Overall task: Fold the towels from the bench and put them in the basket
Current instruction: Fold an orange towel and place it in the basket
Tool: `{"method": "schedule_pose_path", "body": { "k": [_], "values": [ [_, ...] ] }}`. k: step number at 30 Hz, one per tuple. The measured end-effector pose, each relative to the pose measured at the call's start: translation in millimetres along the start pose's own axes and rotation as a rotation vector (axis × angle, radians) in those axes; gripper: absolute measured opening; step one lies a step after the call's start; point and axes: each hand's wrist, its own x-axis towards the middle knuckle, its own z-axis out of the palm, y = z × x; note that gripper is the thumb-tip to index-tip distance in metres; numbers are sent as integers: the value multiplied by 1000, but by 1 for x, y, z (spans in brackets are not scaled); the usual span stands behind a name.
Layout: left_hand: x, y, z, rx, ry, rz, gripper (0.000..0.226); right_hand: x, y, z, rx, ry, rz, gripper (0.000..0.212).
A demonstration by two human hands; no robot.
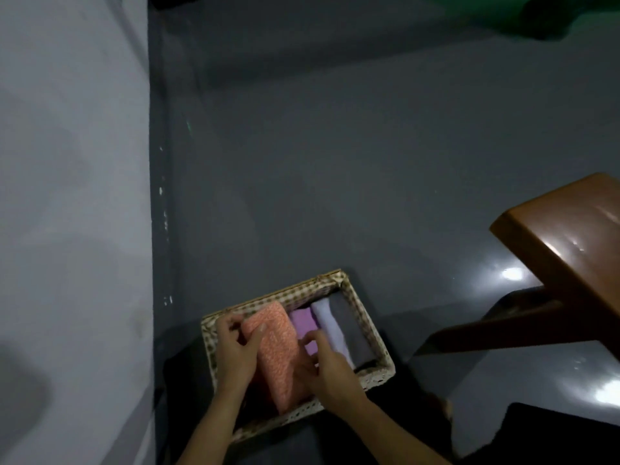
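Note:
A woven basket (pixel 355 297) with a checked lining stands on the dark floor at the bottom centre. A folded orange towel (pixel 280 350) lies in its left part. My left hand (pixel 236 350) grips the towel's left edge, thumb on top. My right hand (pixel 323 365) holds the towel's right edge, fingers tucked between it and a folded pink towel (pixel 303 325). Beside the pink one lie a lilac towel (pixel 330 325) and a dark grey towel (pixel 352 325), side by side.
A brown wooden bench (pixel 567 243) stands at the right, its top bare in view. A pale wall (pixel 73 196) runs down the left. A dark mat (pixel 543 431) lies at the bottom right. The floor is glossy grey.

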Motion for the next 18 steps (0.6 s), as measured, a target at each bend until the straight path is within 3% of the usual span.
{"method": "schedule_pose_path", "body": {
  "k": [9,14,18],
  "values": [
    [16,-48,-13,275,6,-26,45,31,0,70,-80,-94,68,24],
    [10,-77,1,387,-144,-92,55,53,19,81,-64,-191,146,15],
    [6,-98,16,518,-180,-108,67,69,28,81,-161,-314,139,34]
  ]
}}
